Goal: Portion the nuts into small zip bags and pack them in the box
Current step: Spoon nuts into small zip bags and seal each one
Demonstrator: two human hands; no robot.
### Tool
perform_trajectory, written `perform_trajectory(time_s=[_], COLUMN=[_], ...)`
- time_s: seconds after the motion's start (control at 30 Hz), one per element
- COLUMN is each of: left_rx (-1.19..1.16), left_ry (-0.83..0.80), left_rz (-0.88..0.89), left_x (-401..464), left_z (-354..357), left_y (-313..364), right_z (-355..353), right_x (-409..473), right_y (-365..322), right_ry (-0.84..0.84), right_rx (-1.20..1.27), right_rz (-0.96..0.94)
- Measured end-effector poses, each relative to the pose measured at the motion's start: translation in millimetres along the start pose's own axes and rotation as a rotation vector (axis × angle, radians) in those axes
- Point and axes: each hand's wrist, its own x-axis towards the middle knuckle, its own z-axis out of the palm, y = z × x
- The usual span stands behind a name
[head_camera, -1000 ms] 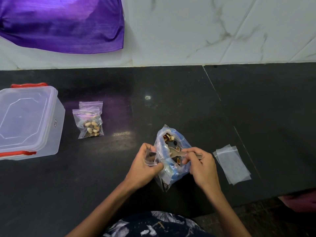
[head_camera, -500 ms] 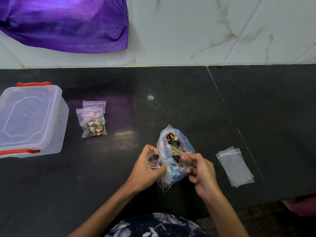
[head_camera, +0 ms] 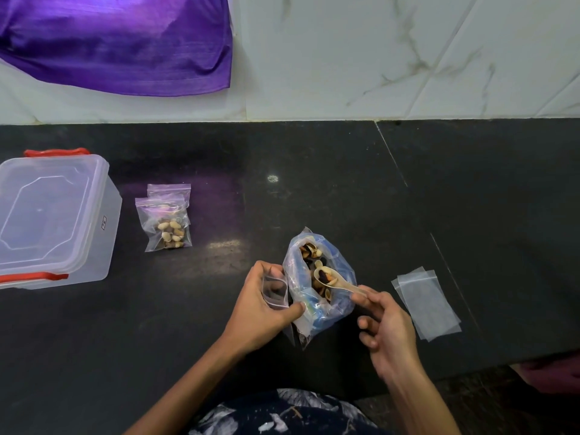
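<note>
A large clear bag of mixed nuts (head_camera: pixel 326 309) stands open at the near middle of the black counter. My left hand (head_camera: pixel 260 309) pinches a small empty zip bag (head_camera: pixel 275 291) held open just left of it. My right hand (head_camera: pixel 386 328) pinches the handle of a small pale spoon (head_camera: pixel 332 281), whose bowl carries a few nuts over the big bag's mouth. Two filled small zip bags (head_camera: pixel 166 224) lie overlapping at the left. A clear plastic box (head_camera: pixel 50 221) with red clips and its lid on sits at the far left.
Flat empty zip bags (head_camera: pixel 426 302) lie in a small pile to the right of my right hand. A purple cloth (head_camera: pixel 116 42) hangs on the white tiled wall behind. The counter's front edge runs close to my body at the lower right.
The spoon has come up out of the big bag with nuts in its bowl. My right hand has drawn back to the right. My left hand still holds the small bag.
</note>
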Motion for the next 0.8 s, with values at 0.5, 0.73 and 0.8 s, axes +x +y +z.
perform_trajectory(time_s=[0.5,0.73,0.8], left_rx=[0.038,-0.008,-0.040], left_ry=[0.063,0.053,0.044], left_rz=[0.184,0.243,0.230], left_x=[-2.1,1.4,1.1], left_z=[-2.9,-4.8,-5.4], left_y=[31.9,42.2,44.7], right_z=[20.6,33.0,32.9], right_x=[-72.2,-72.5,-70.9], right_y=[-28.0,-6.2,-4.0], right_ry=[-0.222,-0.220,-0.210], right_rx=[-0.126,-0.549,-0.707], right_rz=[-0.477,-1.040,-1.211])
